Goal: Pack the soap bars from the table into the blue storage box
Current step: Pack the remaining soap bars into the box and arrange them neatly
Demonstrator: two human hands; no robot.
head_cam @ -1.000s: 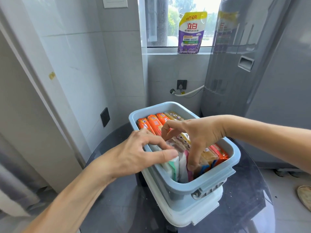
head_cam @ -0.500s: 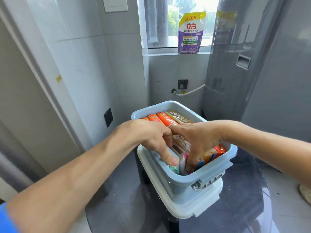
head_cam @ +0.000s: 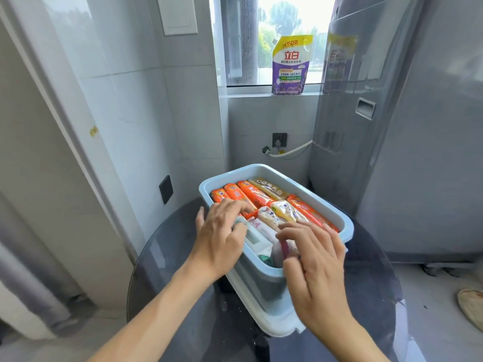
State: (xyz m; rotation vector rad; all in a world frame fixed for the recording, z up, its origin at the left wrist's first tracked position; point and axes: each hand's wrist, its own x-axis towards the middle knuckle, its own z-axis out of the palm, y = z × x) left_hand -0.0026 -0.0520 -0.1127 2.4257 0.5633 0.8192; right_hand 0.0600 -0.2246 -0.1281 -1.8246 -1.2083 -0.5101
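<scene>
A blue storage box (head_cam: 271, 173) sits in the middle of the frame on a round dark glass table (head_cam: 371, 283); beneath it lies a paler lid or tray (head_cam: 264, 317), its edge showing along the box's lower left side. The box is packed with wrapped soap bars (head_cam: 261, 197) standing on edge in rows; orange wrappers fill the upper part of the box, an olive-brown bar (head_cam: 269, 189) lies against the far wall, and white, yellow and pink-printed wrappers crowd the lower middle.

The left hand (head_cam: 222, 236) comes in from the lower left of the frame and rests over the box's left rim; its fingers are slightly spread and curled onto the tops of the bars there, thumb outside the wall; whether they pinch any one bar cannot be told. The right hand (head_cam: 316, 259) enters from the bottom right and lies over the near corner of the box; its fingers are apart and flat, pressing on a pale wrapper with a dark pink stripe (head_cam: 285, 250) at the box's near end; it grips nothing that can be seen.

In the upper centre of the frame a purple and yellow detergent pouch (head_cam: 290, 66) stands on the window ledge; a grey appliance (head_cam: 392, 126) fills the right side; a wall socket (head_cam: 279, 139) sits below the ledge, with a white hose (head_cam: 292, 152) running beside it.
</scene>
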